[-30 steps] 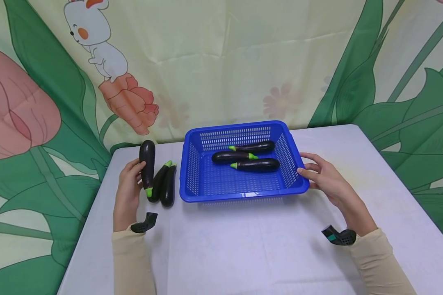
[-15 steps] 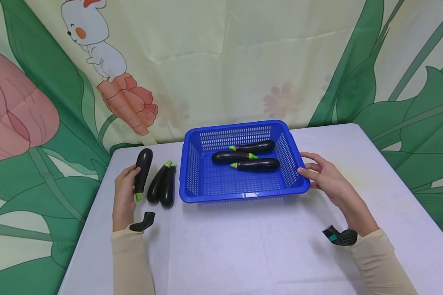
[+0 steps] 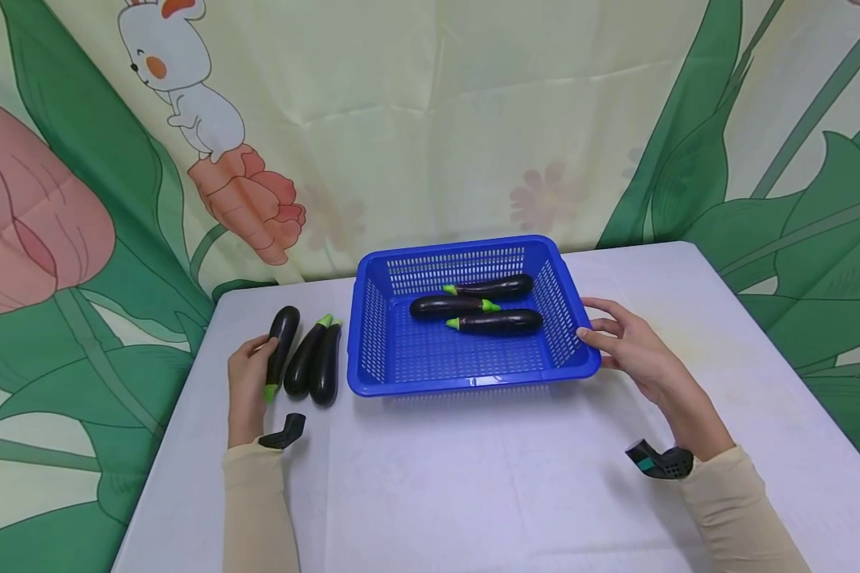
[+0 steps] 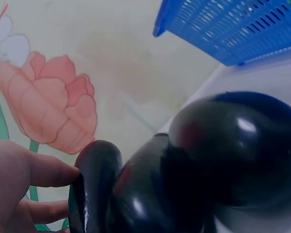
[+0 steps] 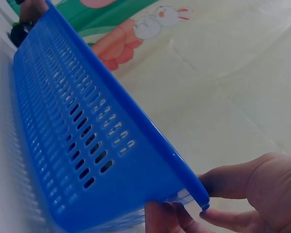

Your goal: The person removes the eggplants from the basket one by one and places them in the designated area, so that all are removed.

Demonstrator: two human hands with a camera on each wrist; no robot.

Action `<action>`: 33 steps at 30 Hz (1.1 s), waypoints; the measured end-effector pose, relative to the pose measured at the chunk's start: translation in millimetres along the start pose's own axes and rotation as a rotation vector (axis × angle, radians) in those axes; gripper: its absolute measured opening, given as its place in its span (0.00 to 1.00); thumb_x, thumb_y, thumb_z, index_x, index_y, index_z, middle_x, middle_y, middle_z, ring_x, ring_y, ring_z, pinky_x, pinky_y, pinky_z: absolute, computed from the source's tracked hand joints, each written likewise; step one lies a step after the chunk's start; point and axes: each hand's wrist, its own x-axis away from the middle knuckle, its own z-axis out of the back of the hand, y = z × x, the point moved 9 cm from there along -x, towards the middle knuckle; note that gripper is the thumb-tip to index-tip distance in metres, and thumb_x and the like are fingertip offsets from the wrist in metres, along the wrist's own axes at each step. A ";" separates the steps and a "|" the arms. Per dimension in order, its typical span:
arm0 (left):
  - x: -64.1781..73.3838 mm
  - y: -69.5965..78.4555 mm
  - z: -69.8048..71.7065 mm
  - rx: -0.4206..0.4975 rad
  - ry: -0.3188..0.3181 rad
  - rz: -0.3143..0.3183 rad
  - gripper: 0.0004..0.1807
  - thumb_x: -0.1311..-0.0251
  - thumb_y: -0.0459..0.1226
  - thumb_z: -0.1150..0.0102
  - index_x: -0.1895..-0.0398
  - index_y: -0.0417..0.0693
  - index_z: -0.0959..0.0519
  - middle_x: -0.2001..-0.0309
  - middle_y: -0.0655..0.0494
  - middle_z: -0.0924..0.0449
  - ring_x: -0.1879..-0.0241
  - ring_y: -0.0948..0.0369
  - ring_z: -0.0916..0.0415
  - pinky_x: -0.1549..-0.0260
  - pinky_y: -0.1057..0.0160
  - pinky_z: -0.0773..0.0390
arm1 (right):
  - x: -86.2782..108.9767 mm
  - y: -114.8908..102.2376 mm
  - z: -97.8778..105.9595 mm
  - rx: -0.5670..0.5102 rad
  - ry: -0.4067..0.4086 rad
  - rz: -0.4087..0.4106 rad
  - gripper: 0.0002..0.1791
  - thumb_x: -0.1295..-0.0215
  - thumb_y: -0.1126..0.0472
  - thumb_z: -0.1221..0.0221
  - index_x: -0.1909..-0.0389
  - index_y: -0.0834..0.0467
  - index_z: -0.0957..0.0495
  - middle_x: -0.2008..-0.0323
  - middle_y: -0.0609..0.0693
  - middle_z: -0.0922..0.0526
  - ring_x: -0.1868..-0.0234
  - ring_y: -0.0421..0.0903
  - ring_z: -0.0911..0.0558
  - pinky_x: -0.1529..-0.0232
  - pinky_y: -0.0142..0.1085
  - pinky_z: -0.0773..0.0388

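At the table's left side my left hand (image 3: 247,386) holds a dark purple eggplant (image 3: 284,336), its green stem end towards me. Two more eggplants lie side by side just right of it, the nearer one (image 3: 306,360) and the farther one (image 3: 326,364). In the left wrist view, fingers (image 4: 53,171) touch the side of the held eggplant (image 4: 98,179); the thumb is hidden. My right hand (image 3: 638,356) grips the right rim of a blue perforated plastic basket (image 3: 473,382), thumb and fingers on either side of the rim. Three eggplants (image 3: 498,321) lie inside the basket.
A white-covered table (image 3: 430,485) carries everything. Behind it hangs a printed cloth (image 3: 416,159) with flowers, leaves and a rabbit. Each wrist wears a small black camera, such as the left one (image 3: 283,432).
My left hand has brought the eggplant leftward and down, from over the pair to the table beside them. The right hand and the basket have stayed in place.
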 end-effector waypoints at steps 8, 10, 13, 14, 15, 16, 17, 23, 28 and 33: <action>-0.4 1.7 -2.3 -0.058 0.050 -0.048 0.29 0.24 0.49 0.48 0.29 0.41 0.26 0.33 0.41 0.26 0.45 0.56 0.27 0.53 0.68 0.29 | 0.1 -0.3 0.5 -0.003 0.002 0.003 0.43 0.21 0.47 0.44 0.15 0.50 0.54 0.27 0.70 0.32 0.40 0.57 0.19 0.53 0.32 0.15; 0.4 2.5 -3.7 -0.083 0.049 -0.054 0.29 0.24 0.49 0.48 0.29 0.41 0.26 0.33 0.40 0.25 0.43 0.54 0.27 0.52 0.66 0.29 | 0.3 -0.3 0.5 -0.002 0.002 0.002 0.43 0.21 0.47 0.44 0.15 0.50 0.54 0.27 0.70 0.32 0.40 0.57 0.19 0.53 0.32 0.16; 2.0 3.1 -5.6 -0.129 0.044 -0.055 0.29 0.24 0.50 0.49 0.29 0.40 0.27 0.33 0.39 0.25 0.41 0.50 0.27 0.48 0.62 0.28 | 0.5 -0.4 0.3 -0.003 0.002 0.000 0.43 0.21 0.47 0.44 0.15 0.50 0.54 0.27 0.70 0.32 0.40 0.56 0.18 0.54 0.32 0.16; 2.2 3.4 -6.0 -0.145 0.045 -0.058 0.29 0.24 0.50 0.50 0.29 0.40 0.27 0.33 0.38 0.24 0.40 0.49 0.26 0.47 0.60 0.28 | 0.6 -0.5 0.2 -0.003 0.002 0.000 0.43 0.21 0.47 0.44 0.15 0.50 0.54 0.27 0.70 0.32 0.40 0.56 0.18 0.54 0.32 0.16; 2.6 3.8 -6.3 -0.158 0.045 -0.059 0.30 0.23 0.50 0.50 0.29 0.40 0.27 0.33 0.37 0.24 0.40 0.47 0.26 0.45 0.58 0.28 | 0.7 -0.8 0.2 -0.002 0.002 0.001 0.43 0.21 0.47 0.44 0.15 0.50 0.54 0.27 0.70 0.32 0.40 0.56 0.18 0.54 0.32 0.16; 3.1 4.1 -6.6 -0.170 0.044 -0.061 0.30 0.23 0.50 0.50 0.29 0.39 0.27 0.34 0.37 0.24 0.39 0.47 0.26 0.44 0.57 0.28 | 0.8 -1.0 0.2 -0.001 0.003 0.001 0.43 0.21 0.47 0.44 0.15 0.50 0.54 0.27 0.70 0.32 0.40 0.56 0.18 0.54 0.32 0.16; 3.5 4.5 -7.0 -0.180 0.043 -0.063 0.30 0.23 0.50 0.50 0.29 0.39 0.26 0.34 0.36 0.24 0.39 0.46 0.26 0.43 0.56 0.28 | 0.9 -1.1 0.3 -0.001 0.003 0.002 0.43 0.21 0.47 0.44 0.15 0.50 0.54 0.28 0.70 0.32 0.40 0.56 0.18 0.54 0.32 0.16; 3.8 4.1 -7.9 -0.198 0.035 -0.070 0.30 0.24 0.50 0.50 0.30 0.38 0.26 0.35 0.36 0.23 0.40 0.46 0.25 0.47 0.58 0.28 | 1.8 -1.5 0.7 0.007 0.004 0.008 0.43 0.21 0.47 0.44 0.15 0.50 0.54 0.28 0.70 0.31 0.42 0.54 0.18 0.54 0.31 0.16; 3.4 4.8 -8.5 -0.246 0.034 -0.076 0.30 0.23 0.50 0.51 0.30 0.37 0.26 0.33 0.35 0.24 0.38 0.43 0.25 0.41 0.50 0.26 | 2.3 -2.6 0.4 0.010 0.002 0.007 0.43 0.21 0.47 0.44 0.15 0.50 0.55 0.27 0.70 0.32 0.40 0.56 0.19 0.54 0.31 0.16; 4.0 6.2 -7.1 -0.315 0.037 -0.096 0.30 0.22 0.50 0.53 0.31 0.35 0.27 0.34 0.32 0.24 0.38 0.40 0.25 0.37 0.43 0.26 | 2.7 -3.2 -0.5 0.008 -0.001 0.001 0.43 0.21 0.47 0.45 0.15 0.50 0.55 0.27 0.70 0.33 0.37 0.60 0.20 0.53 0.31 0.16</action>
